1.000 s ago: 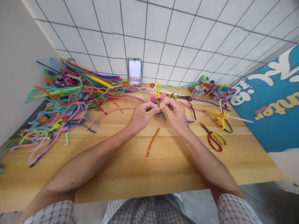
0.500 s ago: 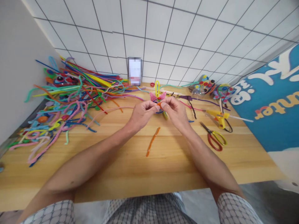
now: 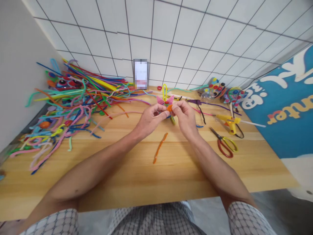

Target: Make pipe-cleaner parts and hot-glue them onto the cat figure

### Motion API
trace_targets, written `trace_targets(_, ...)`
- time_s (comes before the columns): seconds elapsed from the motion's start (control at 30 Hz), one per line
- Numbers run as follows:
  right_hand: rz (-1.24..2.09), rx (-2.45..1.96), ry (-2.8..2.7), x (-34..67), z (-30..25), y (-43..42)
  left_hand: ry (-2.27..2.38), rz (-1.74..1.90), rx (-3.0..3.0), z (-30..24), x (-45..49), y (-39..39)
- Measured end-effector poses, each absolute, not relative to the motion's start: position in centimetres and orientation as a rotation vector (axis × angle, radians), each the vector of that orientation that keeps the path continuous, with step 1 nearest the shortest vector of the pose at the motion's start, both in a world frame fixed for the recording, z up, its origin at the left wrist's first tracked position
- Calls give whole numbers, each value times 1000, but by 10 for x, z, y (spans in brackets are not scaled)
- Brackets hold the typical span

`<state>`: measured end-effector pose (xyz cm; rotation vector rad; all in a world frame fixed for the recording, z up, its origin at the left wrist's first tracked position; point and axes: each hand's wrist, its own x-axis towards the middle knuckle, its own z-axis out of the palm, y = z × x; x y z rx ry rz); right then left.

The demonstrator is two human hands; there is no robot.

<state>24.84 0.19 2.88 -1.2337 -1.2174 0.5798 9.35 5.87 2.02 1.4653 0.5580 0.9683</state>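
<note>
Between my two hands is a small orange pipe cleaner piece, apparently coiled or bent. My left hand pinches it from the left with thumb and forefinger. From the other side my right hand grips it with the fingertips. Just behind my fingers stands a pipe cleaner figure with pink pointed parts and an upright yellow loop; its lower part is mostly hidden by my hands. A straight orange pipe cleaner lies on the table nearer to me.
Many coloured pipe cleaners are heaped at the left. Scissors and a yellow glue gun lie at the right. A phone leans on the tiled wall. Decorated craft pieces stand at the back right of the wooden table.
My right fingers have shifted slightly right, and more of the orange piece shows between my hands. The things on the table stay where they were.
</note>
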Motion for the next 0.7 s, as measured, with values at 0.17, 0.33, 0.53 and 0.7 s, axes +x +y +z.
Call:
trace_targets(0.17, 656, -1233, -1190, 248, 27, 3, 555, 948, 1454, 19, 94, 60)
trace_targets(0.33, 699, -1214, -1197, 248, 25, 4, 549, 949, 1454, 18, 93, 60)
trace_targets(0.53, 643, -1273, -1278, 249, 28, 2, 563, 963, 1495, 21, 93, 60)
trace_targets(0.7, 650, -1222, -1273, 248, 27, 1, 600, 988, 1521, 23, 91, 60)
